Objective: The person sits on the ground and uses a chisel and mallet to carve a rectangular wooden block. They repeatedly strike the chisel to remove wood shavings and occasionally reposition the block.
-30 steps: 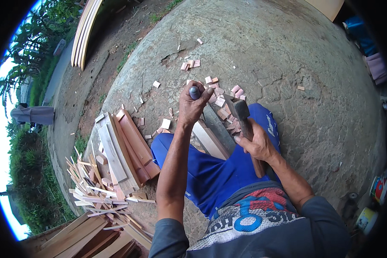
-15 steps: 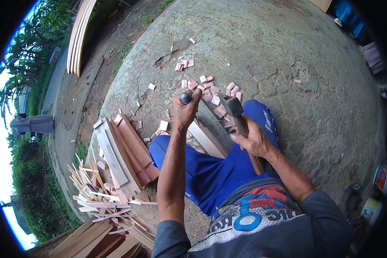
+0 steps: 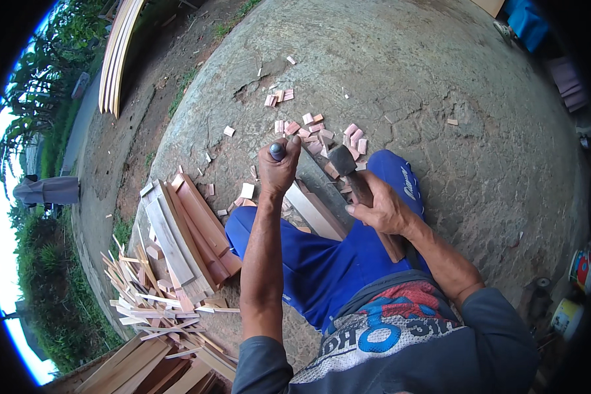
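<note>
Upright in my left hand (image 3: pixel 277 172) is a chisel, with only the round end of its handle (image 3: pixel 278 152) showing above my fist; its blade is hidden below. My right hand (image 3: pixel 379 207) grips the wooden handle of a hammer, whose dark blocky head (image 3: pixel 341 160) hangs to the right of the chisel, apart from it. Beneath both hands, between my legs, lie a pale wooden piece (image 3: pixel 316 211) and a dark grey board (image 3: pixel 326 192). Small cut wood blocks (image 3: pixel 356 136) are scattered just beyond.
Planks (image 3: pixel 171 230) are stacked left of my knee, beside a heap of thin offcuts (image 3: pixel 144 289). More boards (image 3: pixel 131 364) lie at the lower left. Paint cans (image 3: pixel 567 317) stand at the far right. A person in blue (image 3: pixel 526 26) is at the upper right, another (image 3: pixel 49 190) at the far left.
The hammer head has swung left, closer to the chisel. My left hand keeps its grip in about the same place. More of the person in blue shows at the upper right.
</note>
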`<state>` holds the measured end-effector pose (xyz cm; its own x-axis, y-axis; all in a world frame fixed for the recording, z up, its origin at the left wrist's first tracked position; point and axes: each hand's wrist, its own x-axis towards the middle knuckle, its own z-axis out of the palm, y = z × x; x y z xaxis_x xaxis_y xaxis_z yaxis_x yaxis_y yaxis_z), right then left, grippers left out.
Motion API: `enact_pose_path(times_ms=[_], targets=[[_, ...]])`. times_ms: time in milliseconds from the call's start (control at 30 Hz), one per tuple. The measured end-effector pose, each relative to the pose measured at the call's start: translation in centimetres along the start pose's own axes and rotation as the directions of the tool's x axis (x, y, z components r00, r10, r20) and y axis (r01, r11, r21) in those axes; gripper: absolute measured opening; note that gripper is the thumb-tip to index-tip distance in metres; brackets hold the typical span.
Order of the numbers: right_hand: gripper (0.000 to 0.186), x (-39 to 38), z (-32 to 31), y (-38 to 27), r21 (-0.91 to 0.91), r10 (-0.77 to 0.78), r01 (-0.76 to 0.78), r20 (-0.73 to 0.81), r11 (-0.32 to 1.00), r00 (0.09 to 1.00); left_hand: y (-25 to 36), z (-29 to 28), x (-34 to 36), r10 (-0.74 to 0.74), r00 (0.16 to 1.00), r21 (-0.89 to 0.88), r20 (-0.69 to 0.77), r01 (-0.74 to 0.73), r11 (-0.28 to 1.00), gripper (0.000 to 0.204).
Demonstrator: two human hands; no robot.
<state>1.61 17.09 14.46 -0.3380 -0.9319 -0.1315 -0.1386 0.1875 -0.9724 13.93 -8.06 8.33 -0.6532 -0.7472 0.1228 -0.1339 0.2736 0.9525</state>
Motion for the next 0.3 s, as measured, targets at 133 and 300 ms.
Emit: enact_pose_path(times_ms=[133, 300], targets=[[0.053, 2.3, -0.2, -1.8, -0.161, -0.229, 0.227, 0.006, 0.960, 0.973, 0.4, 0.0, -0.7, -0.063, 0.997, -0.009, -0.033, 0.063, 0.998, 0.046], [0.062, 4.2, -0.9, -8.3, -0.440, -0.464, 0.443, 0.067, 0.781, 0.883, 0.8, -0.6, -1.2, 0.322, 0.947, 0.299, 0.013, -0.311, 0.902, 0.024]])
